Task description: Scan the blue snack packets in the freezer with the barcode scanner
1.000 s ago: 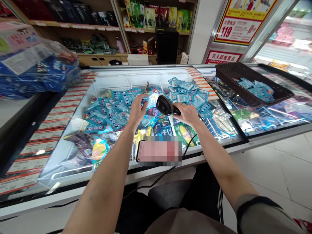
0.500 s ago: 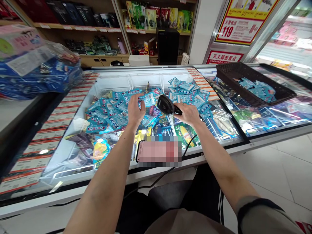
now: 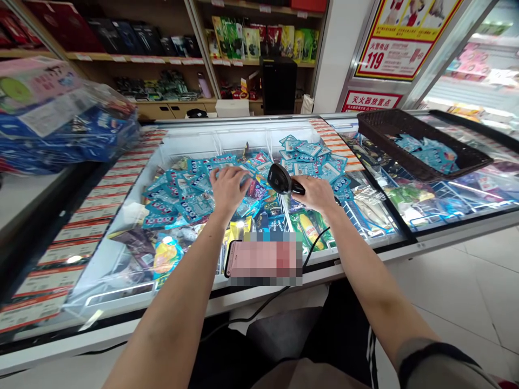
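My left hand [image 3: 229,189] is palm down over the heap of small blue packets [image 3: 188,186]. Its fingers are bent, with a blue packet [image 3: 248,174] between thumb and forefinger; the fingertips are partly hidden. In my right hand [image 3: 317,193] is a black handheld barcode scanner [image 3: 279,178], gripped by its handle, its head tilted toward the left hand. Behind the scanner lies a second pile of blue packets [image 3: 310,154]. A phone [image 3: 259,262], its screen blurred out, rests at the front edge of the freezer below both hands.
A glass-topped chest freezer [image 3: 121,300] holds the frozen goods. At the right stands a dark basket [image 3: 430,154] with more blue packets. Plastic-wrapped boxes [image 3: 65,121] sit on the left. The scanner's black cable [image 3: 314,246] crosses the front edge. Stocked shelves [image 3: 141,56] are behind.
My left hand has turned palm down and its fingers have spread a little; the blue packet that showed clearly there is now mostly covered. The scanner has barely moved. The view has tilted slightly upward.
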Motion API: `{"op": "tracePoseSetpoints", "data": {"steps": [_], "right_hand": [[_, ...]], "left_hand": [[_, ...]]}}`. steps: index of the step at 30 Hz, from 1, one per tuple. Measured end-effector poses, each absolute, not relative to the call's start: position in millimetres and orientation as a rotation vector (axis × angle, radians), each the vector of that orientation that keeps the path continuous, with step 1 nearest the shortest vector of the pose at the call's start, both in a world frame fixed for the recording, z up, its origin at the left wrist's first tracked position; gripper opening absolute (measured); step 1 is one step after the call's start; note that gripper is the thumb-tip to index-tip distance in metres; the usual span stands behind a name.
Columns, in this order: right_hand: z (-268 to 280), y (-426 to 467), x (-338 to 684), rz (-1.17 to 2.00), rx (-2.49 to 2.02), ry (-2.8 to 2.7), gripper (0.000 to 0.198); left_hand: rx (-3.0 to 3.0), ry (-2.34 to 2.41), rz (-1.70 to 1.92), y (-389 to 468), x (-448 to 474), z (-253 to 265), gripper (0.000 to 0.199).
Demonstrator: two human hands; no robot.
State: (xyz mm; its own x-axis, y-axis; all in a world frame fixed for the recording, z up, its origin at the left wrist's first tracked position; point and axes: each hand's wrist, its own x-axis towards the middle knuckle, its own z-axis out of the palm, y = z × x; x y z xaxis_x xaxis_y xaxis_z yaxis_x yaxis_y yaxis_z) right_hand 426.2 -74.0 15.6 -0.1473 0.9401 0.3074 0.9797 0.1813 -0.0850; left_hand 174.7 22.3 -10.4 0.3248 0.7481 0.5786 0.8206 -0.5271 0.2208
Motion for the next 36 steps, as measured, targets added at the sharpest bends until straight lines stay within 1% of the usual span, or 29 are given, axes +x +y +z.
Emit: {"op": "tracePoseSetpoints", "data": {"steps": [3, 6, 10, 16, 18, 22, 32, 36], "right_hand": [[16, -74, 429, -0.197, -1.855, -2.149, 0.041], [16, -74, 430, -0.226, -1.899, -2.105, 0.039], [16, -73, 430, -0.227, -1.959, -2.075, 0.039], [18, -72, 431, -0.231, -1.976, -2.071, 0.035], [18, -72, 431, -0.237, -1.976, -2.077, 0.036], [18, -72, 431, -0.249, -1.969, -2.076, 0.036], [19, -74, 431, -0.242, -1.953, -2.074, 0.035], [19, -74, 430, -0.224, -1.951, -2.088, 0.037]], "left_hand": [[-2.49, -1.403, -0.899, 25, 176, -14, 0.021], [-2.433, -1.402, -0.96, 28, 173, -17, 0.021], [-2.523, -1.323, -1.015, 25, 174, -14, 0.031], [-2.825, -1.058, -0.724, 22, 185, -5, 0.049], [-2.882, -0.992, -0.639, 25, 186, -6, 0.049], [-2.905, -0.974, -0.531, 31, 185, -10, 0.042], [-2.65, -1.24, -0.749, 32, 182, -14, 0.047], [-2.549, -1.304, -0.803, 34, 182, -18, 0.055]]}}
